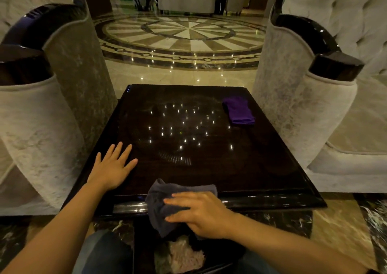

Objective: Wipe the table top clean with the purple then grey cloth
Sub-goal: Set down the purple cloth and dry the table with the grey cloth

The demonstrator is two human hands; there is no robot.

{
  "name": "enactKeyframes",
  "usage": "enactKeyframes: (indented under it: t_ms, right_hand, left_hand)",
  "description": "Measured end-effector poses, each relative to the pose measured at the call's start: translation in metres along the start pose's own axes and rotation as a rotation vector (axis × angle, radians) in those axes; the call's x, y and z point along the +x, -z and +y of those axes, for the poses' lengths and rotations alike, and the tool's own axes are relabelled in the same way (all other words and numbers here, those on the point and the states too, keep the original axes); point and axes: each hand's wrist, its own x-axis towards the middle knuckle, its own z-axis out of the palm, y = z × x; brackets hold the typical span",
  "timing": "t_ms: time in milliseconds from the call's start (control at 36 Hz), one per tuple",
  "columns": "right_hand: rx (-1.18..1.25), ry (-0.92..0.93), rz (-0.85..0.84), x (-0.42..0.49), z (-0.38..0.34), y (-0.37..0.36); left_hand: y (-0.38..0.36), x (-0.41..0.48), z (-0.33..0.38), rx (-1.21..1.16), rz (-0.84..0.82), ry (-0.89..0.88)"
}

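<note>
A dark glossy table top (261, 158) fills the middle of the view and reflects many small lights. A folded purple cloth (238, 110) lies on its far right part, untouched. My right hand (201, 213) presses on a crumpled grey cloth (159, 204) at the table's near edge; part of the cloth hangs over the rim. My left hand (114, 167) rests flat on the near left of the table, fingers spread, holding nothing.
Pale upholstered armchairs with dark wooden arms stand close on the left (41, 127) and right (314, 106) of the table. Beyond is a polished marble floor (184, 37) with a round pattern. My knees and a lower shelf with a light-coloured bundle (184, 257) are below the near edge.
</note>
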Motion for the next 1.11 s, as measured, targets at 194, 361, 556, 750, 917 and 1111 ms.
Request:
enactKeyframes:
  t_ms: [194,361,556,750,917,1111]
  right_hand:
    - [-0.117,-0.127,0.35,0.011,0.025,0.055]
    - [-0.141,-0.563,0.294,0.006,0.107,0.088]
    - [-0.108,-1.054,-0.047,0.004,0.179,0.068]
    - [-0.062,-0.978,-0.03,0.037,0.181,0.051]
    - [-0.115,-0.883,-0.098,0.075,0.174,0.032]
    - [-0.068,-0.727,-0.146,0.118,0.147,0.004]
  left_hand:
    - [-0.002,0.001,-0.003,-0.005,0.013,-0.005]
    - [-0.002,0.002,-0.002,-0.001,0.009,0.0]
    - [-0.004,0.001,-0.001,0.009,0.014,0.0]
    - [-0.004,0.003,-0.001,0.014,0.005,-0.006]
    - [-0.003,0.001,0.0,0.018,0.004,-0.011]
    - [-0.001,0.0,0.001,0.011,0.006,-0.014]
